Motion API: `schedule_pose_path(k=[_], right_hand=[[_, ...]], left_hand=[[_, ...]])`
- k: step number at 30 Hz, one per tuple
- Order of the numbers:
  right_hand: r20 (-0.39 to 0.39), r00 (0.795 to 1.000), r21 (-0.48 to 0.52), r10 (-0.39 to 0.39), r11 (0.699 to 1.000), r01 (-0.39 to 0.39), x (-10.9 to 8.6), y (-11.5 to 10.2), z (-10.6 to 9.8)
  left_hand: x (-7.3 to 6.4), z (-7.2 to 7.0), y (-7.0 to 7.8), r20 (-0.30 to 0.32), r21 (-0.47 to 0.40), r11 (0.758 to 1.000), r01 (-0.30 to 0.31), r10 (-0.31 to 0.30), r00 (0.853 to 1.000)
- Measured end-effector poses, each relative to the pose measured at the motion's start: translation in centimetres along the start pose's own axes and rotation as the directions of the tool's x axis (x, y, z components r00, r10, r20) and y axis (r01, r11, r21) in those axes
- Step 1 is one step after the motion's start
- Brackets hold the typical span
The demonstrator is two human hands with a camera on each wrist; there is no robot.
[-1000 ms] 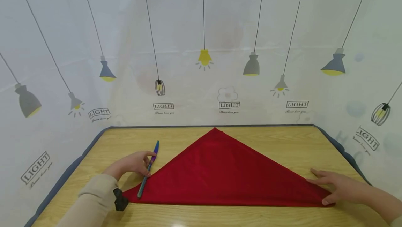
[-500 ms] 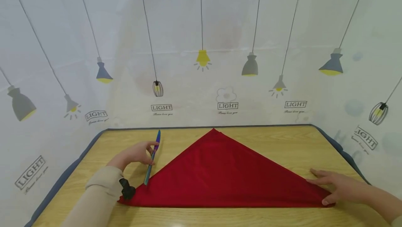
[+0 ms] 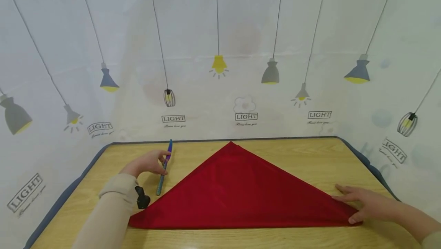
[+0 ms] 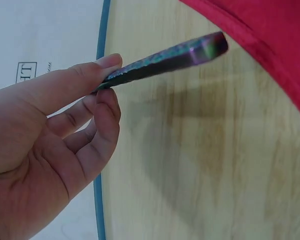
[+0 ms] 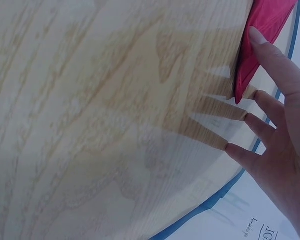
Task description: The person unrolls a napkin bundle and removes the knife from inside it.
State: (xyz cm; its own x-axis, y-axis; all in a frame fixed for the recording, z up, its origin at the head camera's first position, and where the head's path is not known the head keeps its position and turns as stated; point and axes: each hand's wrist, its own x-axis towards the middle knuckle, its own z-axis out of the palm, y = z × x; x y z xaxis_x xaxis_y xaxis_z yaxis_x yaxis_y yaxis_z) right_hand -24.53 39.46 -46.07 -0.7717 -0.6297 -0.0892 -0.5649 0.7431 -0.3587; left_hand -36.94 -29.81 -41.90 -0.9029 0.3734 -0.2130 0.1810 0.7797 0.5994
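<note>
My left hand (image 3: pixel 146 163) pinches a blue-purple iridescent table knife (image 3: pixel 160 182) between thumb and fingers, at the left of the table. The knife's textured handle (image 4: pixel 175 57) points toward the cloth in the left wrist view, apart from it and above the tabletop. A red cloth napkin (image 3: pixel 234 191), folded into a large triangle, lies flat with its peak toward the back edge. At the napkin's right corner rests my right hand (image 3: pixel 373 205), fingers spread and fairly straight. In the right wrist view, its thumb touches the red corner (image 5: pixel 247 65).
The wood-grain table (image 3: pixel 293 153) has a dark blue edge (image 3: pixel 193 140). Behind it and at both sides stands a white backdrop (image 3: pixel 193 31) printed with lamps. A small black device (image 3: pixel 142 198) sits at my left wrist, near the napkin's left side.
My left hand has carried the knife away from me, off the napkin's left end to beside its slanted edge. The right hand has stayed on the right corner. The head view has shifted slightly.
</note>
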Motion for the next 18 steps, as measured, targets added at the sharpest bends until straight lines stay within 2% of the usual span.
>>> schedule_pose_path(k=[5,9,18], right_hand=[[0.026,0.998,0.021,0.05,0.998,-0.051,0.1,-0.6,-0.2],[0.018,0.999,0.014,0.034,0.999,-0.035,0.0,-0.6,-0.1],[0.02,0.999,0.025,0.028,0.999,-0.028,0.1,-0.5,-0.1]], left_hand=[[0.1,-0.2,-1.0,0.004,0.03,0.999,-0.025,0.025,1.0],[0.0,-0.3,-1.8,0.009,0.055,0.997,-0.046,0.045,0.999],[0.1,0.1,-2.2,0.015,0.095,0.995,-0.006,0.005,1.0]])
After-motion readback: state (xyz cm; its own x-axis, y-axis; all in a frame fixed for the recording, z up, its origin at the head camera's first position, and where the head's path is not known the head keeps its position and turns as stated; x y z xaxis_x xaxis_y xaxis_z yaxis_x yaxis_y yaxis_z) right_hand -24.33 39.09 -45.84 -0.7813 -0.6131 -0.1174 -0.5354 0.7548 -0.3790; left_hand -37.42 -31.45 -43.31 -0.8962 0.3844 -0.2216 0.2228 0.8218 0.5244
